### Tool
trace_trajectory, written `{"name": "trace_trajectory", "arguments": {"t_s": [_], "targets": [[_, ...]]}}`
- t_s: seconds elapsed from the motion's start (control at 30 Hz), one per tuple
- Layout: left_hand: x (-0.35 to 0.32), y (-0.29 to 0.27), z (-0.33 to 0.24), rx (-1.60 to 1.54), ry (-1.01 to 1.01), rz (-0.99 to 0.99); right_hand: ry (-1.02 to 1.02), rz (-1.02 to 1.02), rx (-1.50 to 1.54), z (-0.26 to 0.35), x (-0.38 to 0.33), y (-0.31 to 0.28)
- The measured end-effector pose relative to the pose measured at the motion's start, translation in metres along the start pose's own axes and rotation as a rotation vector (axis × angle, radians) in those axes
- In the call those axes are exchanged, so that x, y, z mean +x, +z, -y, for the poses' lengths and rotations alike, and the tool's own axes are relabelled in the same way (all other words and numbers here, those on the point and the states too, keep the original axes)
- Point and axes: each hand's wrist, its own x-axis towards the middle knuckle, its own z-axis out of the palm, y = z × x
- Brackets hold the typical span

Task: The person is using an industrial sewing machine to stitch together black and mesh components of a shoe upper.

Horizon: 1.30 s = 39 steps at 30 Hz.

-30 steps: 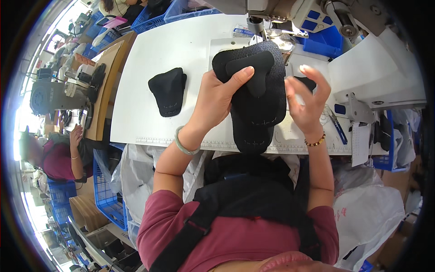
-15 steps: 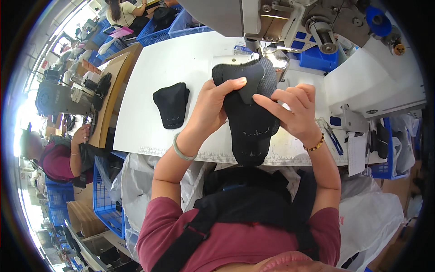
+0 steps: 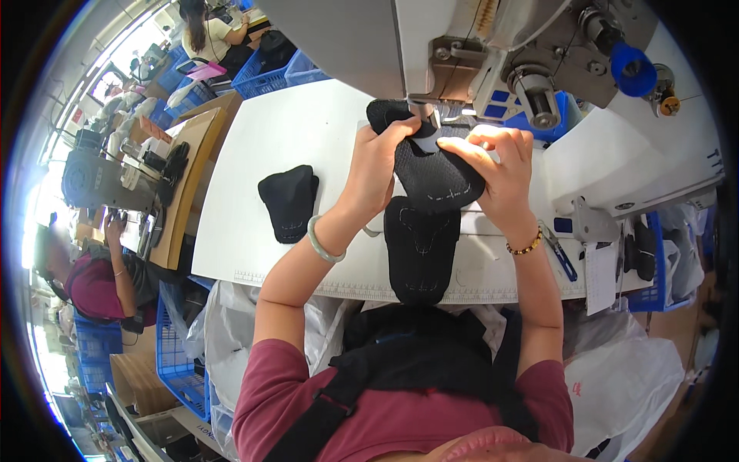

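Both my hands hold a black padded fabric piece [image 3: 439, 181] with a mesh face and white stitch marks, up under the sewing machine head [image 3: 454, 73]. My left hand [image 3: 382, 158] pinches its left side, thumb on top. On the right edge, my right hand [image 3: 500, 165] grips it with thumb and fingers. Between my thumbs a smooth grey patch shows in the piece's cut-out. Below it, a second black piece [image 3: 422, 250] with white stitched outlines reaches the table's front edge; the held piece covers its top end. Another small stack of black pieces [image 3: 289, 202] lies left of my left forearm.
A white table [image 3: 246, 154] has a ruler strip [image 3: 331, 289] along its front edge. To the right lie blue-handled snips [image 3: 566, 260] and a white paper pad [image 3: 600, 277]. Blue baskets [image 3: 181, 354] stand around. At left, a person [image 3: 96, 277] works at another machine.
The held piece has tilted and moved up under the machine head, showing its mesh face. The second black piece now shows separately below it. Both hands stay closed on the held piece.
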Motion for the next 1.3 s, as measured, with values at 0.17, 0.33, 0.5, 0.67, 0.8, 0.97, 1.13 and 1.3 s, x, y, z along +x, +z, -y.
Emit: {"name": "trace_trajectory", "arguments": {"t_s": [0.17,0.33,0.5,0.67,0.8,0.97,1.13,1.3], "targets": [[0.007,-0.002,0.002,0.024,-0.015,0.079,-0.070,0.028,-0.093,-0.006,-0.006,0.002],[0.011,-0.002,0.002,0.027,-0.001,0.114,-0.045,0.030,-0.093,-0.007,-0.006,0.001],[0.013,0.001,0.001,0.014,-0.038,0.084,-0.030,0.026,-0.087,-0.009,-0.006,0.002],[0.013,-0.001,0.000,0.005,-0.085,0.105,-0.012,0.049,-0.076,-0.008,-0.005,-0.001],[0.013,-0.006,0.002,-0.028,-0.071,0.146,-0.011,0.066,-0.078,-0.004,-0.002,-0.002],[0.010,-0.006,-0.014,0.199,-0.102,0.211,-0.055,0.099,-0.163,-0.005,-0.002,-0.006],[0.016,-0.017,-0.019,0.257,-0.239,0.266,-0.079,0.143,-0.189,-0.005,0.004,-0.009],[0.014,-0.018,-0.019,0.185,-0.174,0.326,-0.156,0.083,-0.146,-0.011,-0.005,-0.001]]}}
